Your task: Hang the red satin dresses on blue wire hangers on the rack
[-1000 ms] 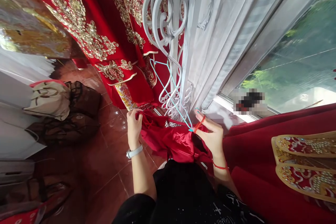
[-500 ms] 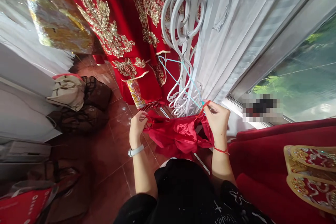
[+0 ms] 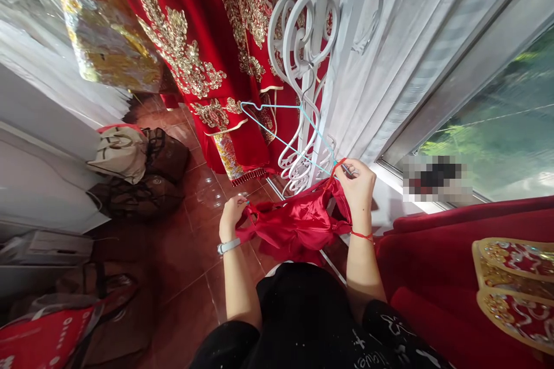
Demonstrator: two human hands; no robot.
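Observation:
A shiny red satin garment (image 3: 298,222) hangs between my two hands in front of my body. My left hand (image 3: 232,214), a white watch on its wrist, is closed on the garment's left strap. My right hand (image 3: 358,187) pinches the thin right strap against one end of a light blue wire hanger (image 3: 281,121). The hanger's hook sits in a white scrolled metal rack (image 3: 303,40) just ahead.
A red gown with gold embroidery (image 3: 208,52) hangs behind the rack. White curtains (image 3: 389,57) and a window are at the right. Dark red fabric with gold trim (image 3: 476,277) lies at the lower right. Bags (image 3: 134,167) sit on the brown tiled floor at the left.
My right hand rose with the strap to the hanger's end. My left hand dropped slightly and the garment stretched out between the hands. The hanger swung leftward.

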